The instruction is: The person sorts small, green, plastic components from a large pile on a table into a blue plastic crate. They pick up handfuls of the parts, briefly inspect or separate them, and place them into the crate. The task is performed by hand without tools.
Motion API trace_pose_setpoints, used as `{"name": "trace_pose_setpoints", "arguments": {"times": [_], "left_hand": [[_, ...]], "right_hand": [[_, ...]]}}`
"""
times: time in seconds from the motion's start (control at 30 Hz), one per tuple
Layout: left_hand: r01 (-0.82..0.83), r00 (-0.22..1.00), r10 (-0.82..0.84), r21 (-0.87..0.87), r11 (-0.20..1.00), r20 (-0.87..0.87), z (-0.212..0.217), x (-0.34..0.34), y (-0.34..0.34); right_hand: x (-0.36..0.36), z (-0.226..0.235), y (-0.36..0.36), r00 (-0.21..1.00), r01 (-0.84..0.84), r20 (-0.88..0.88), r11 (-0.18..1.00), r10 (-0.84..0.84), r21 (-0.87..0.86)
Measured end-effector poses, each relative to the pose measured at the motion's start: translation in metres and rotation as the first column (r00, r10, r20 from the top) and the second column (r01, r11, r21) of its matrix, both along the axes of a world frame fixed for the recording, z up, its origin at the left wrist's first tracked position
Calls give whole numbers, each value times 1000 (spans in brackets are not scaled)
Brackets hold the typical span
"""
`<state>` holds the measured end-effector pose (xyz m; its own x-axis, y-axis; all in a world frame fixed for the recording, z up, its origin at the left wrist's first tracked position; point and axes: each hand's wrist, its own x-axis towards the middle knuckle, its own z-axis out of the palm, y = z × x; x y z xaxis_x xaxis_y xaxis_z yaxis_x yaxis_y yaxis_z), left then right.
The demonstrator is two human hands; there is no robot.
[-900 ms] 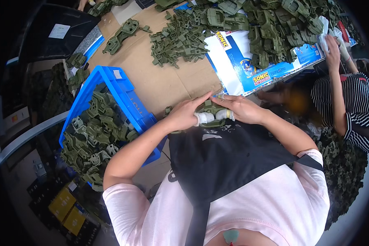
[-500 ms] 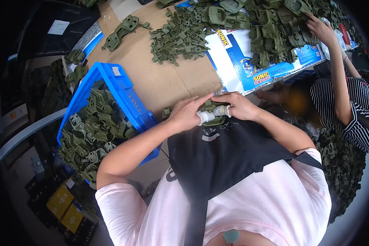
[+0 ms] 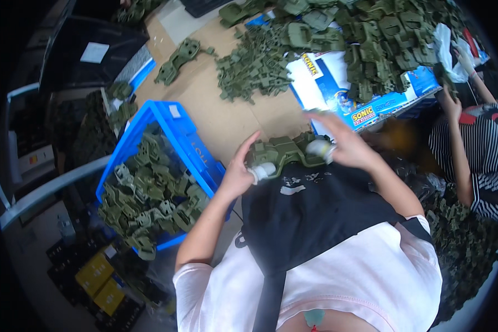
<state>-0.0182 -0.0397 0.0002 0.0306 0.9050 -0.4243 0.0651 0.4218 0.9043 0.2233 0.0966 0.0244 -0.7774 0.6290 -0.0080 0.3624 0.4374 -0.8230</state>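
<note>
A dark green moulded plastic part (image 3: pixel 286 152), shaped like a toy vehicle body, sits at the table's near edge in front of my apron. My left hand (image 3: pixel 239 172) is closed round its left end, the white-wrapped thumb lying on the near side. At the right end, my right hand (image 3: pixel 349 145) is blurred by motion. Its fingers stretch out over the table, apart from its white-wrapped thumb, which is close to the part. Whether that thumb touches the part, I cannot tell.
At left stands a blue crate (image 3: pixel 196 145) full of green parts. Small green pieces (image 3: pixel 249 69) are heaped on the cardboard (image 3: pixel 205 110), with larger bodies (image 3: pixel 390 50) piled at far right. A co-worker's hand (image 3: pixel 450 105) holds a green part beside a white bag (image 3: pixel 447 50).
My hands have moved apart from their meeting fingertips, uncovering more of the green part. My right hand has lifted outward. The co-worker's hand has drawn back from the pile. The view has shifted.
</note>
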Motion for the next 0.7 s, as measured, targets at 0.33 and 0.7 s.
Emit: {"name": "trace_pose_setpoints", "arguments": {"times": [0.33,0.7], "left_hand": [[22,966,28,187,982,-258,17,41,4],[-7,952,158,498,867,-263,38,39,18]], "right_hand": [[-38,-3,-8,882,-470,-21,880,470,-67],[-22,8,16,929,-270,-292,955,226,-121]]}}
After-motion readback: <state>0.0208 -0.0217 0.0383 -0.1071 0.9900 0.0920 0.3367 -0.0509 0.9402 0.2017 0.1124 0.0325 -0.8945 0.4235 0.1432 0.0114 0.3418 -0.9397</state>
